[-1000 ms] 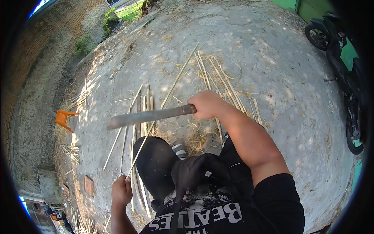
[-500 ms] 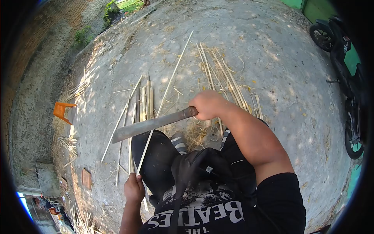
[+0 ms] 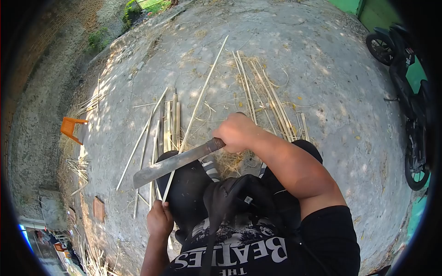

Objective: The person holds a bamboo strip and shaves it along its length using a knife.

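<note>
My right hand is wrapped round the dark handle of a machete, its broad grey blade pointing left above my left thigh. Under the blade runs a long, pale bamboo strip; whether blade and strip touch I cannot tell. Near its lower end, my left hand pinches this strip between thumb and fingers. The strip's far end reaches out over the concrete. Just beyond my left knee lies a bundle of bamboo pieces.
More split strips and curly shavings lie ahead on the right. An orange plastic stool stands at the left, near a brick. Scattered bamboo scraps line the left side. A black motorbike is parked at the far right.
The machete has slid down along the strip toward my left hand, its blade now lower. My left hand stays in nearly the same place, holding the strip.
</note>
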Demonstrator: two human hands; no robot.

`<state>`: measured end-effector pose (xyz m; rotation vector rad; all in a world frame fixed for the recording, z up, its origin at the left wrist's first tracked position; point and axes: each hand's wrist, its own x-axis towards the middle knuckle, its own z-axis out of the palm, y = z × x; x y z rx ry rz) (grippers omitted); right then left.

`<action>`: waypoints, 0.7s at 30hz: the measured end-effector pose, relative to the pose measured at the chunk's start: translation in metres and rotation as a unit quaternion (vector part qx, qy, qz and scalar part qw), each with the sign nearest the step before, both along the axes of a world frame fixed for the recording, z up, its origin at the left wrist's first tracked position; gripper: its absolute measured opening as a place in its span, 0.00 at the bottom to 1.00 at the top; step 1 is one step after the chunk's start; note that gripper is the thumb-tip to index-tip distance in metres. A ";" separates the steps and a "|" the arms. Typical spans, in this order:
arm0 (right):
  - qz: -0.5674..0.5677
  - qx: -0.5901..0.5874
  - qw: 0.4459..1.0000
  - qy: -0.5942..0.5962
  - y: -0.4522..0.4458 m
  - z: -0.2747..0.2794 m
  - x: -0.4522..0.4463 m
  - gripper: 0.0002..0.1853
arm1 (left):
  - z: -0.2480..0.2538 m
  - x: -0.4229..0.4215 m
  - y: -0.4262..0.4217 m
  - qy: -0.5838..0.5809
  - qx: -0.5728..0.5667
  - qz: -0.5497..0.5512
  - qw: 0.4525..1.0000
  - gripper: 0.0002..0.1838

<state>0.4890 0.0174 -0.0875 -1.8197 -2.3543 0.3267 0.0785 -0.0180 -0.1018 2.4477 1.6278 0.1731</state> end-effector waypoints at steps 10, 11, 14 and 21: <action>-0.163 -0.038 0.981 0.102 0.001 -0.002 0.036 0.09 | -0.004 0.004 0.003 -0.007 0.001 -0.003 1.000 0.15; -0.153 -0.032 0.982 0.110 -0.001 -0.002 0.032 0.09 | -0.006 0.006 0.002 -0.006 0.002 -0.001 1.000 0.15; -0.073 -0.012 0.995 0.066 0.000 -0.009 0.012 0.09 | -0.005 0.013 0.003 -0.003 -0.006 -0.002 1.000 0.14; -0.099 -0.035 0.994 0.021 0.017 -0.013 0.044 0.08 | 0.008 -0.014 0.000 0.013 -0.027 -0.011 0.999 0.13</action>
